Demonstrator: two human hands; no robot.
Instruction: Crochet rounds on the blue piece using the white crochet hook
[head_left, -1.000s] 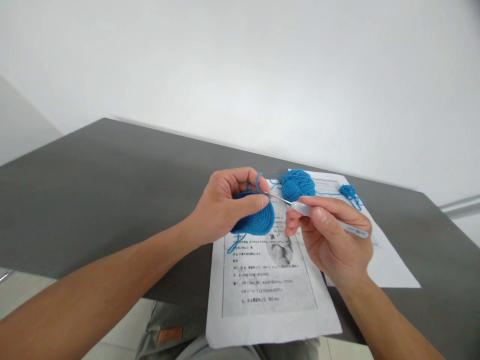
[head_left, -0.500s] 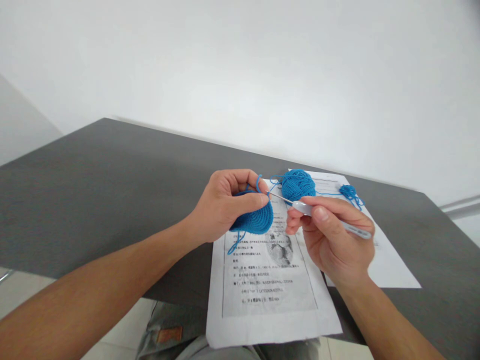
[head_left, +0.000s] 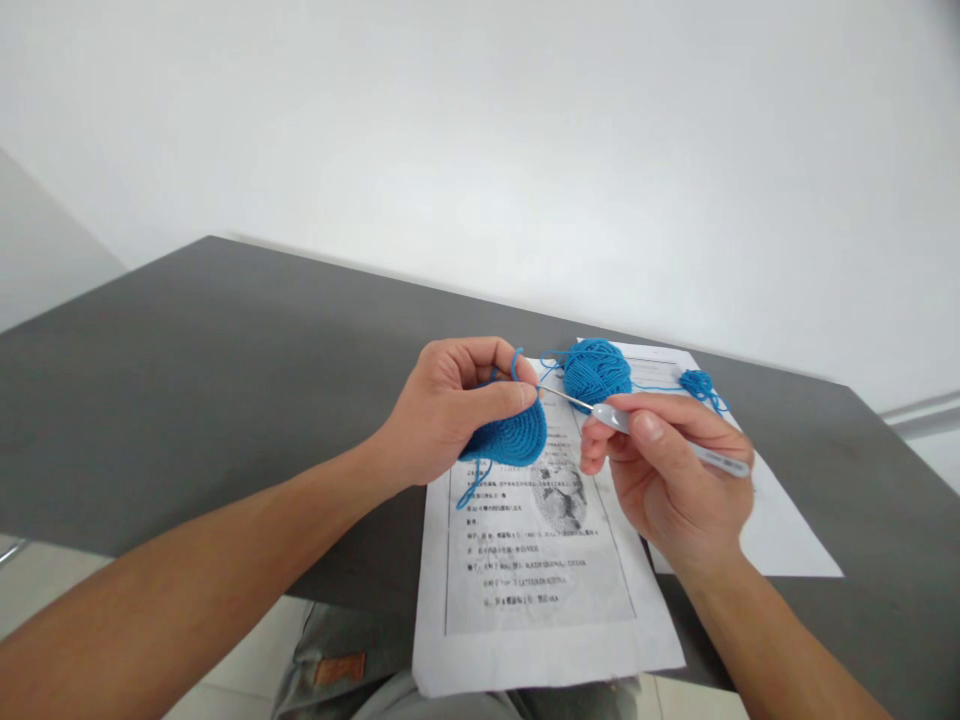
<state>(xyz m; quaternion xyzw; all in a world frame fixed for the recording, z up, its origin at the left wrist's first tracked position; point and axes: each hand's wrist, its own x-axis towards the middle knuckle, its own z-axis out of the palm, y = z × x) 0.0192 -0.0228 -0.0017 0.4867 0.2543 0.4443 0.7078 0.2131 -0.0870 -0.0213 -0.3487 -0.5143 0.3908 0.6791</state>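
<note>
My left hand point(head_left: 469, 405) is closed on a blue crochet piece point(head_left: 516, 436), pinching its upper edge between thumb and fingers. Yarn loops over the index finger, and a short loose tail hangs from the lower left of the piece. My right hand point(head_left: 675, 465) grips a crochet hook point(head_left: 611, 417) with a grey handle like a pen. The hook's thin metal shaft points left, its tip at the edge of the crochet piece beside my left fingertips. Behind the hook lies a ball of blue yarn point(head_left: 597, 373), its strand running toward my left hand.
A printed sheet point(head_left: 540, 600) with text and a picture lies under my hands, overhanging the table's front edge. A second sheet point(head_left: 787, 540) is partly beneath the yarn ball. A small blue yarn tangle point(head_left: 699, 385) rests on it. The dark table point(head_left: 225, 380) meets a white wall.
My right hand and the hook have shifted slightly to the right, drawing the tip back a little. My left hand and the crochet piece have stayed almost in place.
</note>
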